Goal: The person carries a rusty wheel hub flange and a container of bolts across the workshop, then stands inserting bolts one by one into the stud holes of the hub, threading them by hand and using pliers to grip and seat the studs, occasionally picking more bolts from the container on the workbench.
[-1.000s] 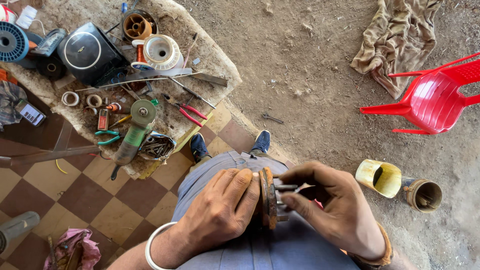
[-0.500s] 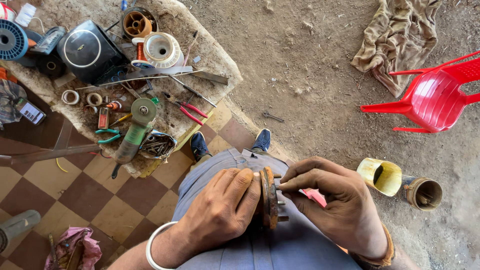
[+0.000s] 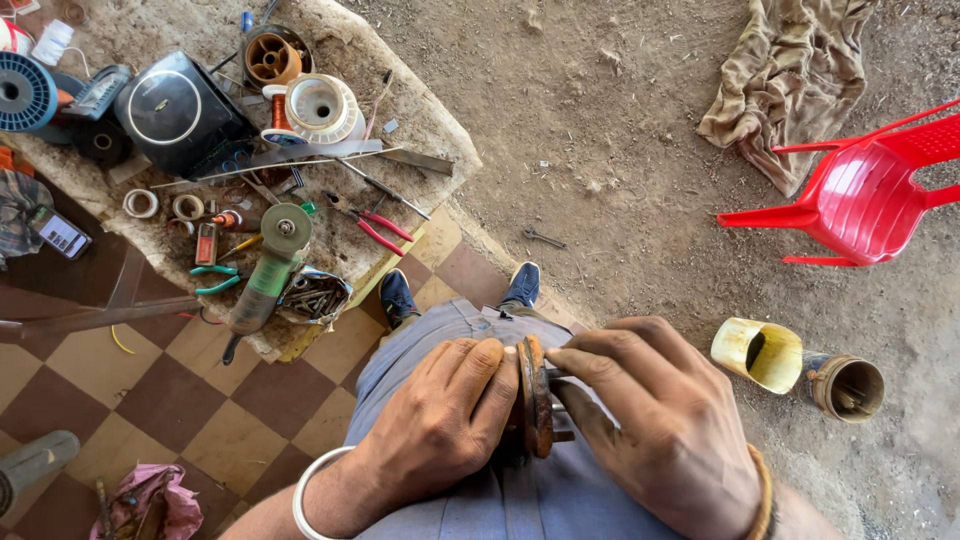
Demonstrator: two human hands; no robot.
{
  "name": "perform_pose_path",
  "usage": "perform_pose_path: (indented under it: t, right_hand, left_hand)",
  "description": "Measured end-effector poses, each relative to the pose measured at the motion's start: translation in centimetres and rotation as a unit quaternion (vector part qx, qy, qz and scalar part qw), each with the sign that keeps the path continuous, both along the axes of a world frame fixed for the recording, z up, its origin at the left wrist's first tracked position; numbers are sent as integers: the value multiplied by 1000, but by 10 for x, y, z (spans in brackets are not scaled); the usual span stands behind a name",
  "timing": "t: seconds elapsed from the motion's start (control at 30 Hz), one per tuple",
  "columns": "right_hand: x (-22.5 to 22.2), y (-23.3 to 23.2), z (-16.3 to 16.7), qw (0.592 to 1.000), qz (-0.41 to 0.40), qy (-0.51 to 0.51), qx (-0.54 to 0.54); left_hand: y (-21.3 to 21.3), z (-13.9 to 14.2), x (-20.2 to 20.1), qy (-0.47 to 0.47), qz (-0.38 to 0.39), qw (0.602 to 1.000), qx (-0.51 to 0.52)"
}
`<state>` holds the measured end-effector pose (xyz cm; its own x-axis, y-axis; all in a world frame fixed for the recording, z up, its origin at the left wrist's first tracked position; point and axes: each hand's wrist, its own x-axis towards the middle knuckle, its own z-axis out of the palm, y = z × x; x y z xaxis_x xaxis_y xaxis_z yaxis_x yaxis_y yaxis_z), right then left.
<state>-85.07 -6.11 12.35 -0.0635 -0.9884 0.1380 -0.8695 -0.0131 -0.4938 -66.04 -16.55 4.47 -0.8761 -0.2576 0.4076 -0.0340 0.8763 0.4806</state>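
On my lap, my left hand (image 3: 440, 420) clasps a rusty round metal disc part (image 3: 535, 395) held on edge, palm flat against its left face. My right hand (image 3: 655, 420) covers the part's right side, fingers pinched on a short shaft or small piece sticking out of it; that piece is mostly hidden by the fingers. A white bangle sits on my left wrist, a brown band on my right. My grey trousers and two dark blue shoes (image 3: 520, 285) show below the hands.
A stone slab (image 3: 420, 110) at upper left carries an angle grinder (image 3: 265, 270), red-handled pliers (image 3: 375, 225), wire spools, a black box and tape rolls. A red plastic chair (image 3: 865, 195) and a cloth lie right; a yellow cup (image 3: 757, 353) and a motor housing lie on the dirt.
My right hand has closed in over the part, fingers sliding left along the shaft toward the disc. The left hand and disc have stayed put.
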Motion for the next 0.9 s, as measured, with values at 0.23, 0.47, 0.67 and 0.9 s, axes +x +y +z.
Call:
perform_pose_path:
  t: [0.23,0.47,0.67,0.9]
  right_hand:
    - [3,0,6,992,29,118,-18]
    - [-2,-4,5,994,36,95,-51]
    - [0,-2,0,995,23,90,-37]
    - [4,-4,-10,997,-31,55,-47]
  left_hand:
    - [1,-1,-1,-3,3,1000,6]
    - [1,-1,0,-2,-5,1000,13]
    - [-2,-1,0,-4,0,1000,17]
    - [-2,-3,-3,-5,-4,1000,16]
